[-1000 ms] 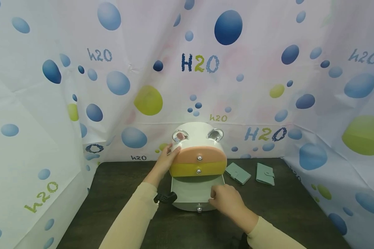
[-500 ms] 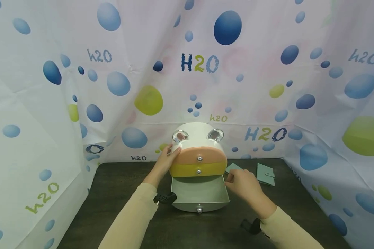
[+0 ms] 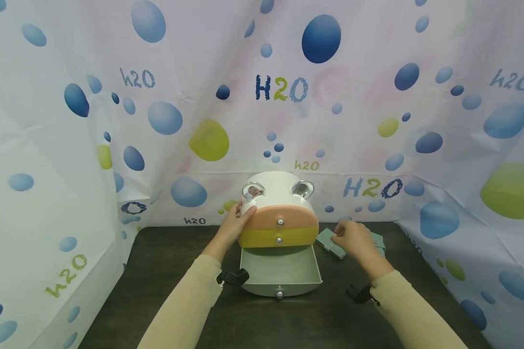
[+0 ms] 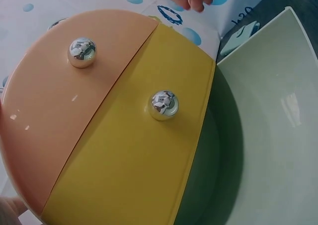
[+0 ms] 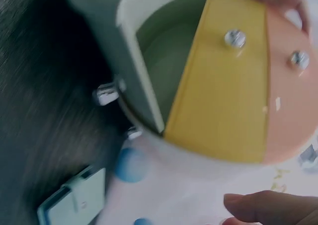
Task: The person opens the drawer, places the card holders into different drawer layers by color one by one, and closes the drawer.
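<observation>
A small white cabinet with an orange drawer (image 3: 262, 219), a yellow drawer (image 3: 257, 238) and a pulled-out green bottom drawer (image 3: 279, 266) stands on the table. My left hand (image 3: 232, 227) holds the cabinet's left side, thumb at the front edge by the orange drawer. My right hand (image 3: 357, 242) hovers over two green wallets, fingers bent loosely with nothing visible in them. One wallet (image 3: 328, 241) lies beside the cabinet; the other wallet (image 3: 379, 241) is partly hidden behind the hand. In the right wrist view the thumb (image 5: 271, 207) shows at the lower right.
The dark table (image 3: 170, 276) extends around the cabinet. A patterned cloth (image 3: 358, 121) hangs behind it and along both sides. Two silver ring-shaped ears (image 3: 303, 189) stick out from the cabinet's white top.
My right hand has moved from the green drawer's right edge, right and away from me, to above the wallets. The left hand and cabinet have stayed in place.
</observation>
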Motion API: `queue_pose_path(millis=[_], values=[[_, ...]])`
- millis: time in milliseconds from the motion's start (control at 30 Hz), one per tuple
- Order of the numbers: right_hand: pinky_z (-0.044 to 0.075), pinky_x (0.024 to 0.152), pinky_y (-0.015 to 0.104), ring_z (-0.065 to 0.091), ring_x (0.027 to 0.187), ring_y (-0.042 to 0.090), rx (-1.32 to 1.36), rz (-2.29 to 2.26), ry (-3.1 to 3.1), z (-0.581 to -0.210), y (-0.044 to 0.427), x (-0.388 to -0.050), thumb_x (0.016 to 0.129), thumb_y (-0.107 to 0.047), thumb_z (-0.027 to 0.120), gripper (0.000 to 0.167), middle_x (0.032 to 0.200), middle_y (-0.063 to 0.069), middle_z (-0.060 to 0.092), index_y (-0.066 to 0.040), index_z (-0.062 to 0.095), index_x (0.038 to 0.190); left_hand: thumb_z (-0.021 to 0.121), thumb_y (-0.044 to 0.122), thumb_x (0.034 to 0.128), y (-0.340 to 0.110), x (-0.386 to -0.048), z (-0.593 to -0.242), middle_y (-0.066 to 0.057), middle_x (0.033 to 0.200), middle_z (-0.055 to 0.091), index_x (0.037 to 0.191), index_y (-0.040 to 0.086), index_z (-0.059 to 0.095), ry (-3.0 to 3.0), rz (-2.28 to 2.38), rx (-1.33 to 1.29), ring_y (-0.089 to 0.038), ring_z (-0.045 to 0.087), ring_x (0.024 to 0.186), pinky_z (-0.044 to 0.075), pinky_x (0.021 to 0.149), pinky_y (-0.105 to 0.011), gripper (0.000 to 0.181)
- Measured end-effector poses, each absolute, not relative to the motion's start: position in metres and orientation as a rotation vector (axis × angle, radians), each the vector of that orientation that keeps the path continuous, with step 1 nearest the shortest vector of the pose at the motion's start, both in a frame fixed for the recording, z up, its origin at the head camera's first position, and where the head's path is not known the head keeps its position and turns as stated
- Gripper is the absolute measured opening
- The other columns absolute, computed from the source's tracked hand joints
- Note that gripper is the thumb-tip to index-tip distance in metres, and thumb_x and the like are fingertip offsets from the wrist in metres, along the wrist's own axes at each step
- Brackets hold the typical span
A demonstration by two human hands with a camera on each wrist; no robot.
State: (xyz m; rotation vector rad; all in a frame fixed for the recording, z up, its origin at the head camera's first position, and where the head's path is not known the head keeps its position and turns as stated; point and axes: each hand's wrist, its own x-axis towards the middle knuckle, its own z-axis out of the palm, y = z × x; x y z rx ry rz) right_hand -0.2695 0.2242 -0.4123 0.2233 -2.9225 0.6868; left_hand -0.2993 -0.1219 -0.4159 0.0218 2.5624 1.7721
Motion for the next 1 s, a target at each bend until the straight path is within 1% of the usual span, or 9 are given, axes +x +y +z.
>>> queue_pose_path(millis=[133, 333, 467, 667, 833, 1000], values=[[0.051, 0.078, 0.055, 0.067, 0.083, 0.034, 0.2, 0.693, -2.927, -0.421, 0.236, -0.282, 0.084, -0.021, 0.079, 0.024, 0.09, 0.012, 0.073, -0.001, 0.07, 0.094, 0.055, 0.067, 0.092, -0.122, -0.3, -0.417, -0.023, 0.161, 0.024, 0.159, 0.01, 0.021, 2.557, 1.776, 0.018, -0.042, 0.029, 0.145, 0.028, 0.115, -0.058, 0.095], [0.047, 0.086, 0.059, 0.066, 0.091, 0.038, 0.164, 0.739, -2.937, -0.431, 0.25, -0.296, 0.085, -0.021, 0.078, 0.025, 0.095, 0.015, 0.073, 0.0, 0.07, 0.096, 0.056, 0.066, 0.0923, -0.122, -0.299, -0.415, -0.025, 0.16, 0.024, 0.159, 0.009, 0.021, 2.562, 1.765, 0.022, -0.043, 0.029, 0.145, 0.027, 0.115, -0.059, 0.095], [0.046, 0.088, 0.06, 0.065, 0.095, 0.04, 0.152, 0.787, -2.936, -0.437, 0.255, -0.303, 0.085, -0.021, 0.077, 0.028, 0.1, 0.018, 0.073, 0.001, 0.069, 0.099, 0.056, 0.065, 0.0925, -0.122, -0.299, -0.414, -0.024, 0.161, 0.025, 0.16, 0.009, 0.021, 2.562, 1.763, 0.023, -0.042, 0.028, 0.146, 0.027, 0.116, -0.058, 0.094], [0.048, 0.09, 0.059, 0.063, 0.104, 0.044, 0.14, 0.838, -2.948, -0.451, 0.26, -0.311, 0.086, -0.023, 0.077, 0.036, 0.111, 0.023, 0.069, 0.004, 0.067, 0.108, 0.055, 0.066, 0.0925, -0.122, -0.299, -0.414, -0.025, 0.161, 0.024, 0.159, 0.009, 0.021, 2.57, 1.754, 0.022, -0.043, 0.028, 0.146, 0.027, 0.115, -0.059, 0.094], [0.049, 0.089, 0.059, 0.061, 0.106, 0.048, 0.169, 0.851, -2.947, -0.459, 0.262, -0.315, 0.086, -0.026, 0.077, 0.042, 0.115, 0.027, 0.067, 0.006, 0.067, 0.111, 0.056, 0.066, 0.0923, -0.122, -0.299, -0.415, -0.024, 0.161, 0.024, 0.16, 0.01, 0.021, 2.566, 1.756, 0.018, -0.043, 0.028, 0.146, 0.027, 0.115, -0.059, 0.094], [0.048, 0.092, 0.059, 0.06, 0.108, 0.047, 0.177, 0.852, -2.947, -0.466, 0.262, -0.317, 0.086, -0.03, 0.076, 0.048, 0.119, 0.027, 0.065, 0.007, 0.065, 0.116, 0.056, 0.065, 0.0925, -0.122, -0.299, -0.415, -0.025, 0.161, 0.025, 0.16, 0.009, 0.021, 2.565, 1.759, 0.016, -0.043, 0.028, 0.146, 0.027, 0.115, -0.059, 0.094]])
